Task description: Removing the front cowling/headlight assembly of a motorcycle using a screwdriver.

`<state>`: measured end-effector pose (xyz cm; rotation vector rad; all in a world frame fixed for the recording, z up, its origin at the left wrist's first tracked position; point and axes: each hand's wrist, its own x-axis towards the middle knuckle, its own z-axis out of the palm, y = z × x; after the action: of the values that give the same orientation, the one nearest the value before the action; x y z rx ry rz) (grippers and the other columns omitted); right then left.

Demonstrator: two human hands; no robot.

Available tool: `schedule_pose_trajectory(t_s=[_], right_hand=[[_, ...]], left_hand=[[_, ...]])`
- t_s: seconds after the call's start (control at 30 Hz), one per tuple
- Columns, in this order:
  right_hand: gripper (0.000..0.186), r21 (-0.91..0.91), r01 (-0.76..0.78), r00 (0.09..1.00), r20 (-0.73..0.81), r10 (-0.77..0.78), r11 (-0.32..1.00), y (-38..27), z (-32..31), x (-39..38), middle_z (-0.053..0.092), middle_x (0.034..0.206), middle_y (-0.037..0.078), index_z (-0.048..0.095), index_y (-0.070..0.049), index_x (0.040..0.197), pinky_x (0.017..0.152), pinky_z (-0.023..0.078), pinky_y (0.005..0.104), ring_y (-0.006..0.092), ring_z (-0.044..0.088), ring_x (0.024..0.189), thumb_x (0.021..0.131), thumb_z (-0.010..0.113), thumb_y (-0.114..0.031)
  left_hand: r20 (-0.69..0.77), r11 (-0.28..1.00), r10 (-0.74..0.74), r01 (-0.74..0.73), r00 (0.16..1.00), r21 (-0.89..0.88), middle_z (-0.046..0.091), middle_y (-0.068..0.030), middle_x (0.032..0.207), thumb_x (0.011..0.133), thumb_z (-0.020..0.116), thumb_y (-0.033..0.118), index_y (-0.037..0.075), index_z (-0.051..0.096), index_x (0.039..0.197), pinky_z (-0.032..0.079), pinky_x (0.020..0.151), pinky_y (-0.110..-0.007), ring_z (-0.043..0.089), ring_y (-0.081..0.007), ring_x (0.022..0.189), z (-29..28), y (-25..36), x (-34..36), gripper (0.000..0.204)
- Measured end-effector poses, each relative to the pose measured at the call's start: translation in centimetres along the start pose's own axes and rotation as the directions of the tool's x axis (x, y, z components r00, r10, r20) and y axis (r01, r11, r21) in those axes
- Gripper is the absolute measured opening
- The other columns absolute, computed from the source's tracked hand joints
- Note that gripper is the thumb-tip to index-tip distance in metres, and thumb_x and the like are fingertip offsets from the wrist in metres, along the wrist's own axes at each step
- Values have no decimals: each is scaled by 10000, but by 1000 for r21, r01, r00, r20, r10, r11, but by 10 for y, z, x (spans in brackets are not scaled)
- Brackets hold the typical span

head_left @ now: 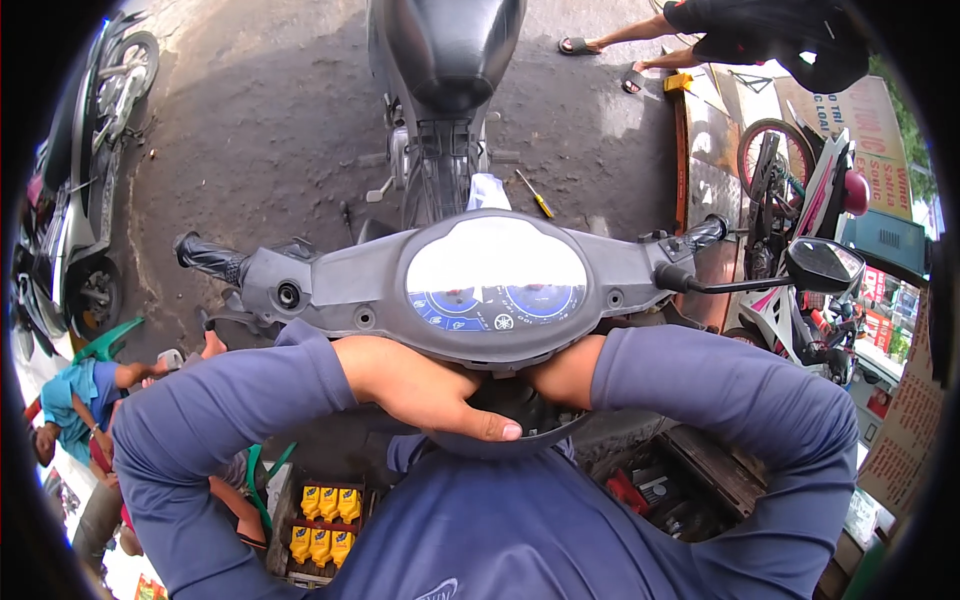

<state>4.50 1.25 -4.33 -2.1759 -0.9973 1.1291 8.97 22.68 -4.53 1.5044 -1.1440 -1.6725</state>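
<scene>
In front of me stands a scooter with a grey handlebar cover (365,285) around its instrument panel (495,285), which reflects bright light. Both my hands reach under the near edge of this cover. My left hand (425,390) comes in from the left, its thumb stretched out over a dark rounded panel (535,430); its other fingers are hidden. Of my right hand (565,375) only the wrist and back show, and the fingers are out of sight beneath the cover. Whatever they touch there is hidden.
A yellow-handled screwdriver (537,197) lies on the ground beyond the scooter's front. Its one mirror (825,265) sticks out right. Yellow bottles (325,510) stand in a crate lower left. Motorbikes (125,80) are parked left and right. One person (75,400) sits left; another (770,40) is far right.
</scene>
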Motion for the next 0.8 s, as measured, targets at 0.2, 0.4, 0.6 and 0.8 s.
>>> schedule_pose_trajectory(t_s=[0.2,0.4,0.6,0.8], right_hand=[[298,-37,21,999,-37,-23,999,-6,3,-1,612,1129,238,629,40,1072,975,437,411,366,588,1089,848,491,-101],[295,-75,65,987,-141,-75,995,-10,0,-6,601,1121,252,620,55,1051,968,441,422,381,580,1090,800,528,-69],[290,-93,53,996,-72,-60,994,-7,8,-3,609,1102,248,618,56,1051,948,455,415,386,597,1055,807,524,-70],[278,-87,74,989,-122,-85,993,-10,9,-7,612,1097,241,620,45,1048,924,471,415,379,609,1035,820,519,-76]], left_hand=[[-69,995,96,-98,993,-17,585,-346,1122,904,447,651,-187,553,1128,415,993,-383,553,-404,1130,-2,4,-5,873],[-21,993,100,-101,995,-67,564,-359,1152,900,479,630,-198,527,1154,404,1008,-381,540,-413,1151,-3,3,-6,868],[9,992,52,-51,999,-117,615,-316,966,877,502,667,-192,581,1016,469,867,-374,611,-335,983,-7,3,-14,873],[-97,900,-77,28,992,-435,538,-256,1293,936,528,495,-80,478,1309,374,1040,-351,508,-286,1221,10,-14,-3,687]])
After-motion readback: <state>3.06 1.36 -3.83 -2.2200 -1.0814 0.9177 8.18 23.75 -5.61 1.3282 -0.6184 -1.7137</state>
